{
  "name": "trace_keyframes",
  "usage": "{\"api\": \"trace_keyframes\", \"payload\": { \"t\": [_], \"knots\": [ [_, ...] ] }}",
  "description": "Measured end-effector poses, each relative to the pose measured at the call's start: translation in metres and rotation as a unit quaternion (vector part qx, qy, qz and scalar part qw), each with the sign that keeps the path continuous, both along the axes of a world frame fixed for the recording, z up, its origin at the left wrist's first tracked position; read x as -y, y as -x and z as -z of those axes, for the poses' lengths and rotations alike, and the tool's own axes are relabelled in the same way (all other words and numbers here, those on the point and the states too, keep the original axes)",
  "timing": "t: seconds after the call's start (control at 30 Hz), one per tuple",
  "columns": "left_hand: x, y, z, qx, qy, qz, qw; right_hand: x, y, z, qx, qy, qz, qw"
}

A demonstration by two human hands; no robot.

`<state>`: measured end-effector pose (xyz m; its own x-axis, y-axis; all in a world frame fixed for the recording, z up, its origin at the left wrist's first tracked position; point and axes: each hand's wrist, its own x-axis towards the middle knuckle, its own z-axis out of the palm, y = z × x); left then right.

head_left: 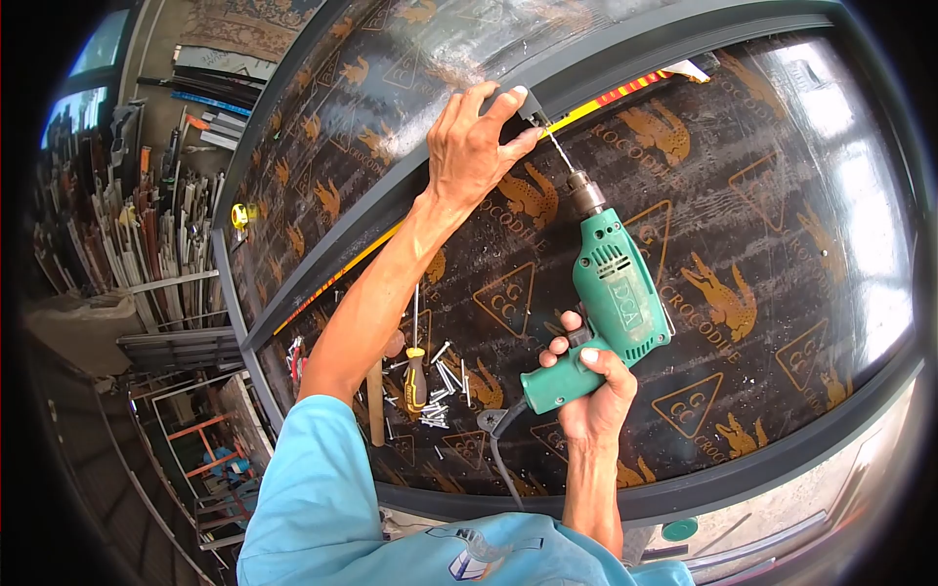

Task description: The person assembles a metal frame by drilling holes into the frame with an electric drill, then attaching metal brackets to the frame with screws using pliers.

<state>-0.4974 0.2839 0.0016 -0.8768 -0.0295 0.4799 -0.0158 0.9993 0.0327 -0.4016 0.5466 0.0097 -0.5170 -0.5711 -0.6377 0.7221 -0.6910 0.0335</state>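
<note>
My right hand (593, 398) is wrapped around the handle of a green power drill (622, 293), whose cord runs down toward my body. From its chuck (586, 193), a thin drill bit (558, 148) points up to a small dark grey metal piece (533, 109). My left hand (476, 142) grips that piece between fingers and thumb, right against the dark grey frame bar (625, 51). The tip of the bit is close by my left thumb. Under the bar lies a yellow strip with red marks (611, 99), partly covered by my left arm.
Several loose screws (442, 396), a yellow-and-black screwdriver (415, 383) and a wooden stick (375, 405) lie on the dark crocodile-printed board (547, 293). A yellow tape measure (239, 216) sits at the left frame edge. Long metal profiles (137, 244) stand stacked farther left.
</note>
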Motion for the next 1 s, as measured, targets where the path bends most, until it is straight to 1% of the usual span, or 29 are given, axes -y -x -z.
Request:
{"api": "trace_keyframes", "payload": {
  "t": [0.2, 0.37, 0.5, 0.63, 0.7, 1.0],
  "knots": [
    [0.002, 0.001, 0.002, -0.013, 0.009, 0.004, 1.000, 0.001, 0.002, 0.003, 0.005, 0.016, 0.005, 1.000],
    [0.002, 0.002, -0.002, 0.022, -0.030, 0.000, 0.999, 0.002, 0.003, 0.000, 0.009, 0.016, 0.010, 1.000],
    [-0.001, 0.004, -0.003, 0.015, -0.037, -0.003, 0.999, 0.001, 0.002, 0.000, 0.011, 0.026, 0.016, 0.999],
    [-0.007, 0.005, -0.003, 0.004, -0.041, -0.007, 0.999, -0.003, 0.001, -0.005, 0.016, -0.021, 0.000, 1.000],
    [-0.009, 0.004, -0.003, -0.003, -0.042, 0.002, 0.999, -0.004, 0.000, -0.002, 0.010, 0.000, -0.006, 1.000],
    [-0.022, -0.001, -0.007, -0.001, -0.062, 0.017, 0.998, -0.023, 0.000, 0.000, 0.020, -0.002, -0.014, 1.000]
  ]
}}
